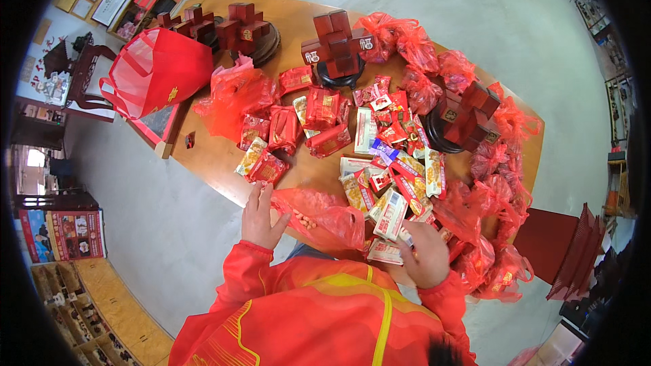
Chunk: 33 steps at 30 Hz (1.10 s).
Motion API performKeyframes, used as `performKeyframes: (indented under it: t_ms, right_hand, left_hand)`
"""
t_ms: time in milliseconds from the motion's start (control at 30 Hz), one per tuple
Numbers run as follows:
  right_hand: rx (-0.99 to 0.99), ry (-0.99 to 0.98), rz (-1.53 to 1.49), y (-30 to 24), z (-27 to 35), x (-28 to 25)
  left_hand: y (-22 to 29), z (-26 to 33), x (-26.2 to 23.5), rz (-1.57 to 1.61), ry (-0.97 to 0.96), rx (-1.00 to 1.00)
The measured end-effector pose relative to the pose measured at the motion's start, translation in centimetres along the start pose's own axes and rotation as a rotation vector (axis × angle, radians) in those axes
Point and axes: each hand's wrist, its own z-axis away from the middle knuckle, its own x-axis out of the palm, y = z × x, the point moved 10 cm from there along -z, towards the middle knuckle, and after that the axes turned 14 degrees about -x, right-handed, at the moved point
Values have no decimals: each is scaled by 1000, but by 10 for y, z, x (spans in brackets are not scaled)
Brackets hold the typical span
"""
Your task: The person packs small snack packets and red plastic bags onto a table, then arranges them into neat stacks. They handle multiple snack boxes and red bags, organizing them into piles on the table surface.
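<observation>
My left hand (pixel 263 219) is at the table's near edge with its fingers apart and nothing in it. Beside it lies a translucent red plastic bag (pixel 332 220) with small peanut-like pieces at its mouth. My right hand (pixel 428 255) reaches over the near side of a snack pile, its thumb and fingers around the end of a pale snack packet (pixel 405 236); part of the grip is hidden. A white-and-red packet (pixel 390 215) lies just beyond those fingers. Farther left are several red wrapped packs (pixel 321 108). A small purple packet (pixel 384 152) rests on the pile.
Knotted red bags (pixel 489 156) line the table's right side. Dark red interlocking wooden ornaments (pixel 339 44) stand on round bases toward the back. A large red tote bag (pixel 159 71) is at the far left. Another filled red bag (pixel 237 98) sits beside it on the wooden table (pixel 291 10).
</observation>
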Motion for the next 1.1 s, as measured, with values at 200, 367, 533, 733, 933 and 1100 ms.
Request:
performKeyframes:
  t_ms: [200, 367, 533, 733, 933, 1100]
  right_hand:
    - [-86, 25, 73, -46, -48, 79]
    - [-27, -289, 252, -28, -37, 150]
    - [51, 246, 0, -30, -10, 102]
    - [219, 430, 42, -54, -4, 73]
    - [275, 430, 74, -73, -15, 79]
    - [269, 562, 130, -91, -9, 77]
  left_hand:
    - [2, 4, 17, 39, -122, 107]
    - [-20, -1, 25, 235, -225, 29]
    - [-37, -12, -16, 538, -98, 117]
    - [-29, -12, -47, 679, -151, 194]
    - [-25, -11, -58, 713, -165, 255]
    - [-35, -10, -70, 714, -143, 312]
